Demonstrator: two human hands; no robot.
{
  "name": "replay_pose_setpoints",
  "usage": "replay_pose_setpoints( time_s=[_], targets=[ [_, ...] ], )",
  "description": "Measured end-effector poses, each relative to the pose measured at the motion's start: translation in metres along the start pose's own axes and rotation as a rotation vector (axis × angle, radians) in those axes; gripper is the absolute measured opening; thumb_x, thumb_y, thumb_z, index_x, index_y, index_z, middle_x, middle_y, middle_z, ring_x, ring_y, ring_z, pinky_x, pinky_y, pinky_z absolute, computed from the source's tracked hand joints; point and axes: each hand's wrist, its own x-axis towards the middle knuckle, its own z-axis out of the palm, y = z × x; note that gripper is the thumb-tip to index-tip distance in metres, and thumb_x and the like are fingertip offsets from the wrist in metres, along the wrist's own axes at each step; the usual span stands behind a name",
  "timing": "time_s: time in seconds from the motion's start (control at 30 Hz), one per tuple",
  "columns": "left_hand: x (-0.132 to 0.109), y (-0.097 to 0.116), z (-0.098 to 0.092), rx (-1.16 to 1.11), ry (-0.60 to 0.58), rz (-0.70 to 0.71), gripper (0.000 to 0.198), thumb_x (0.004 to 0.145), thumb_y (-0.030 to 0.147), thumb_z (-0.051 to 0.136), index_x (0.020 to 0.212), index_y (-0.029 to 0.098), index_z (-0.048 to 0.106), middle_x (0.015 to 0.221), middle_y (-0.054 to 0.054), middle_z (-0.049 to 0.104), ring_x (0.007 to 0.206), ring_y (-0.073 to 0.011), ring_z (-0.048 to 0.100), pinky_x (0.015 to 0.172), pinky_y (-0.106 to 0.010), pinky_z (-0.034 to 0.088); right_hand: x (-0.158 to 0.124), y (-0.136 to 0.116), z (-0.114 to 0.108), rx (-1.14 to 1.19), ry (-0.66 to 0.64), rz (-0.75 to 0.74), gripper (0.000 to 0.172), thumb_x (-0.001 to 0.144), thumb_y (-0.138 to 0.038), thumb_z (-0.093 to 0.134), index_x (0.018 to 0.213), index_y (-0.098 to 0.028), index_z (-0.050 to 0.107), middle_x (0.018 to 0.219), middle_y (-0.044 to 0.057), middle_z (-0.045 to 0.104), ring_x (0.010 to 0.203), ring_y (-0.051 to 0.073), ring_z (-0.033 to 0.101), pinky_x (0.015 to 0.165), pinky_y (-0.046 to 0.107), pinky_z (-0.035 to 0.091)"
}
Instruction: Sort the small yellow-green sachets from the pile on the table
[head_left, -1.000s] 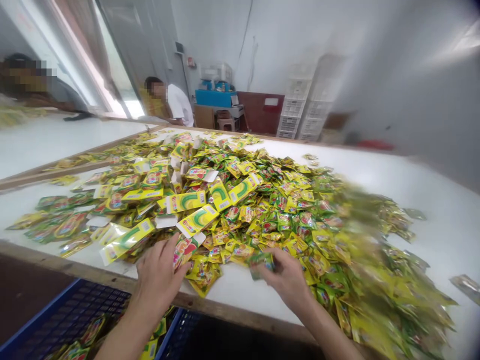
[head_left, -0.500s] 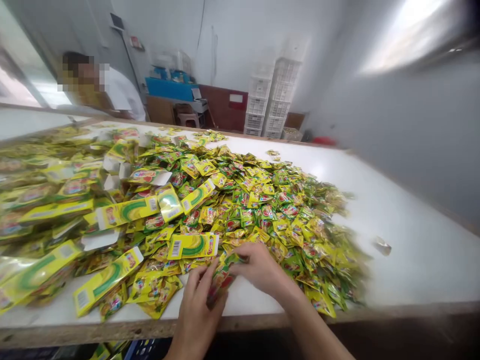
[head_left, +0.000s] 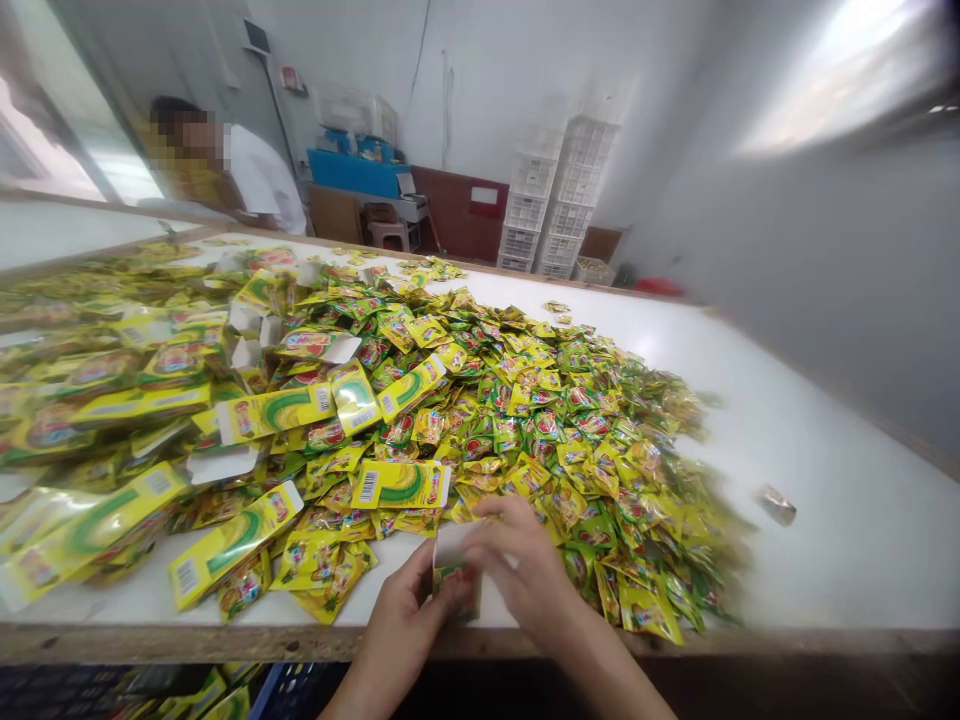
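A small carton [head_left: 451, 543] stands at the table's front edge, its white inner flap raised and green-and-red print below. My left hand [head_left: 409, 610] is closed round its left side, thumb across the front. At the top right of the carton, the curved fingers of my right hand [head_left: 517, 560] are on the flap, slightly blurred; they partly hide it. Just beyond my hands, a yellow carton [head_left: 401, 484] with a barcode lies on a heap of small yellow and green sachets [head_left: 525, 420]. Another yellow carton [head_left: 236, 545] lies to the left of my left hand.
Several more cartons [head_left: 277, 412] cover the heap's left side. A lone sachet [head_left: 777, 505] lies on the white tabletop [head_left: 840, 560] at right. Below the edge is a blue crate [head_left: 289, 690] beside more sachets. Beyond the table are a person [head_left: 262, 180] and stacked white crates [head_left: 566, 190].
The carton has turned more upright, and its white flap now shows. My right hand has shifted from the packed end to the flap. The view has swung slightly left.
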Motion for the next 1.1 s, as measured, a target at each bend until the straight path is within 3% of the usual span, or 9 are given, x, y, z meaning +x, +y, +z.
replay_pose_setpoints(
  time_s=[0.1, 0.17, 0.23, 0.3, 0.47, 0.7, 0.9, 1.0, 1.1],
  targets=[
    [-0.004, 0.010, -0.005, -0.052, 0.048, -0.083, 0.039, 0.092, 0.045, 0.051, 0.120, 0.024, 0.067, 0.125, -0.004, 0.069, 0.123, -0.0276, 0.057, 0.107, -0.045, 0.043, -0.010, 0.006, 0.000, 0.357, 0.157, 0.286, 0.018, 0.087, -0.033, 0.064, 0.099, -0.022, 0.071, 0.085, 0.005, 0.065, 0.070, 0.017, 0.060, 0.059, 0.027, 0.050],
    [-0.005, 0.018, -0.007, -0.129, -0.011, -0.123, 0.036, 0.092, 0.042, 0.051, 0.119, 0.024, 0.069, 0.124, -0.004, 0.070, 0.123, -0.0261, 0.058, 0.110, -0.043, 0.040, -0.014, 0.010, 0.005, 0.602, 0.075, 0.455, 0.021, 0.079, -0.036, 0.069, 0.092, -0.019, 0.069, 0.065, -0.001, 0.058, 0.048, 0.011, 0.049, 0.042, 0.021, 0.038],
    [-0.004, 0.025, -0.008, -0.176, -0.108, -0.154, 0.033, 0.088, 0.035, 0.059, 0.116, 0.023, 0.070, 0.121, -0.005, 0.071, 0.119, -0.0264, 0.061, 0.110, -0.043, 0.040, -0.014, 0.011, 0.012, 0.706, -0.042, 0.515, 0.017, 0.074, -0.031, 0.072, 0.085, -0.018, 0.068, 0.057, -0.005, 0.052, 0.044, 0.008, 0.041, 0.041, 0.018, 0.032],
    [-0.003, 0.030, -0.008, -0.183, -0.118, -0.173, 0.032, 0.084, 0.032, 0.064, 0.115, 0.022, 0.071, 0.119, -0.007, 0.072, 0.114, -0.0271, 0.064, 0.107, -0.044, 0.043, -0.012, 0.009, 0.018, 0.643, -0.051, 0.470, 0.010, 0.072, -0.024, 0.071, 0.080, -0.018, 0.070, 0.059, -0.005, 0.052, 0.048, 0.007, 0.041, 0.044, 0.018, 0.033],
    [0.004, 0.019, -0.010, -0.105, 0.110, -0.072, 0.032, 0.079, 0.037, 0.072, 0.107, 0.023, 0.074, 0.114, -0.007, 0.075, 0.111, -0.0256, 0.066, 0.100, -0.038, 0.050, -0.004, 0.003, 0.017, 0.409, 0.086, 0.265, 0.017, 0.082, -0.029, 0.066, 0.091, -0.022, 0.079, 0.079, 0.003, 0.064, 0.067, 0.014, 0.055, 0.055, 0.022, 0.046],
    [0.007, 0.006, -0.008, 0.104, 0.215, 0.088, 0.030, 0.080, 0.038, 0.070, 0.106, 0.024, 0.074, 0.106, -0.004, 0.077, 0.101, -0.0239, 0.071, 0.088, -0.032, 0.058, -0.005, 0.011, 0.023, 0.481, 0.145, 0.347, 0.019, 0.075, -0.036, 0.077, 0.087, -0.021, 0.079, 0.070, 0.001, 0.064, 0.051, 0.010, 0.053, 0.045, 0.020, 0.045],
    [0.012, 0.008, -0.011, 0.247, 0.150, 0.361, 0.010, 0.083, 0.028, 0.068, 0.088, 0.024, 0.076, 0.094, -0.005, 0.076, 0.090, -0.0212, 0.072, 0.082, -0.030, 0.059, -0.006, 0.013, 0.022, 0.418, 0.203, 0.176, 0.010, 0.075, -0.033, 0.080, 0.079, -0.024, 0.080, 0.071, 0.003, 0.069, 0.065, 0.016, 0.061, 0.058, 0.026, 0.049],
    [0.012, 0.001, -0.016, 0.329, 0.119, 0.515, 0.013, 0.082, 0.021, 0.070, 0.091, 0.026, 0.076, 0.097, -0.005, 0.076, 0.093, -0.0214, 0.071, 0.084, -0.032, 0.058, -0.011, 0.010, 0.016, 0.363, 0.200, 0.096, 0.010, 0.074, -0.030, 0.082, 0.083, -0.026, 0.080, 0.073, 0.003, 0.070, 0.069, 0.018, 0.063, 0.065, 0.029, 0.051],
    [0.011, -0.003, -0.018, 0.354, 0.061, 0.552, 0.019, 0.082, 0.019, 0.070, 0.098, 0.028, 0.074, 0.100, -0.004, 0.076, 0.095, -0.0214, 0.071, 0.084, -0.032, 0.059, -0.017, 0.007, 0.013, 0.311, 0.212, 0.040, 0.011, 0.078, -0.023, 0.077, 0.088, -0.027, 0.079, 0.081, 0.004, 0.071, 0.074, 0.019, 0.065, 0.069, 0.030, 0.052]
  ],
)
